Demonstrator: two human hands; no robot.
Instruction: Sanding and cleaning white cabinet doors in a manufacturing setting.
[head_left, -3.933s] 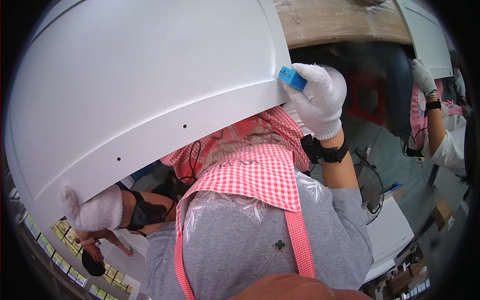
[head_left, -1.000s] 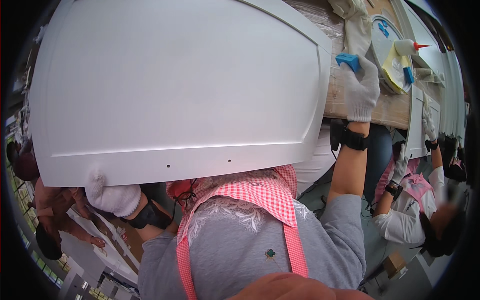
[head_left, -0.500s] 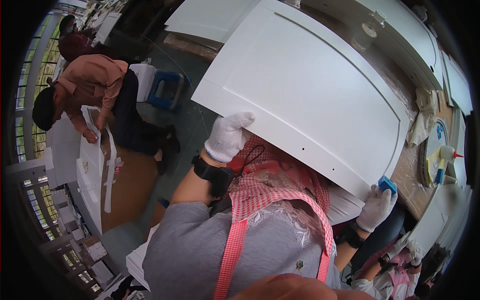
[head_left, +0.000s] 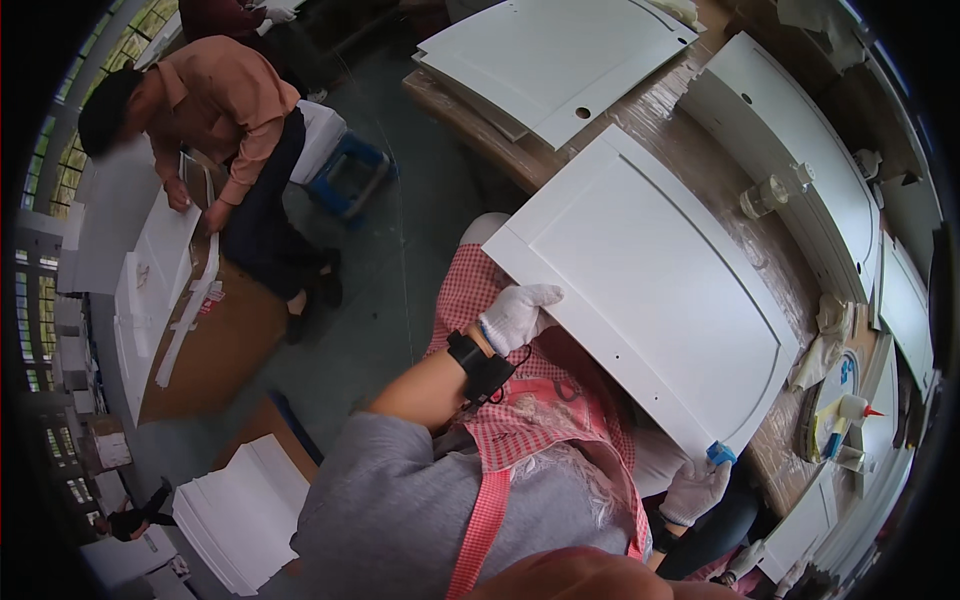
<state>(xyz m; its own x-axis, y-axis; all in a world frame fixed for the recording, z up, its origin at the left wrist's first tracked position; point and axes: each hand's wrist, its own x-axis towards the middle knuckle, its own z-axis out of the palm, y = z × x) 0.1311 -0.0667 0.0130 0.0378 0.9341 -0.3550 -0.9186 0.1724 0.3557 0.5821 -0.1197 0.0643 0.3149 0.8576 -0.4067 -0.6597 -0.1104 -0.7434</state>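
Observation:
A large white door panel (head_left: 640,270) with a curved far edge and a raised border lies tilted across my lap, its far side at the workbench. My left hand (head_left: 517,314), in a white knitted glove, grips the panel's near edge toward its left corner, the thumb on top and the other fingers hidden underneath. At the near right corner is my right hand (head_left: 694,494), also gloved. It is closed on a small blue block (head_left: 720,454), which touches the panel's edge there. Two small dark holes show along the near border.
The film-covered workbench (head_left: 480,120) carries more white panels (head_left: 560,60), a clear jar (head_left: 764,197), a crumpled cloth (head_left: 826,330) and a red-tipped glue bottle (head_left: 855,408). To the left, a co-worker (head_left: 225,90) bends over white strips near a blue stool (head_left: 350,175).
My view has swung, bringing more workbench into sight. The panel now appears smaller and farther from me. Both hands keep their places on it, the blue block still at its corner.

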